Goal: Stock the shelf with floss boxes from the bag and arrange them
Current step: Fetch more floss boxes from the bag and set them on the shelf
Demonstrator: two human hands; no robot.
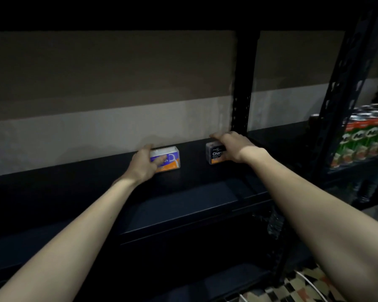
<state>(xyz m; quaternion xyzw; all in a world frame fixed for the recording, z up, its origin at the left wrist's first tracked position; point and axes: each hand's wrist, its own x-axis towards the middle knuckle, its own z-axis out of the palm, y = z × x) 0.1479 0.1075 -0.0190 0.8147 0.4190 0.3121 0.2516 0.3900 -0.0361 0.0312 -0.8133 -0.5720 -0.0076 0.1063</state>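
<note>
Now both arms reach straight out over the shelf (183, 203). The left hand (143, 164) grips the white box (168, 158), thumb across its front, fingers curled behind. The right hand (231, 147) clasps the black box (214, 153), fingers curled over its top. Both boxes stand apart near the back edge.

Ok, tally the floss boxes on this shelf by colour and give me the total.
purple-and-orange floss box, held by the left hand: 1
black charcoal floss box, held by the right hand: 1
Total: 2
</note>
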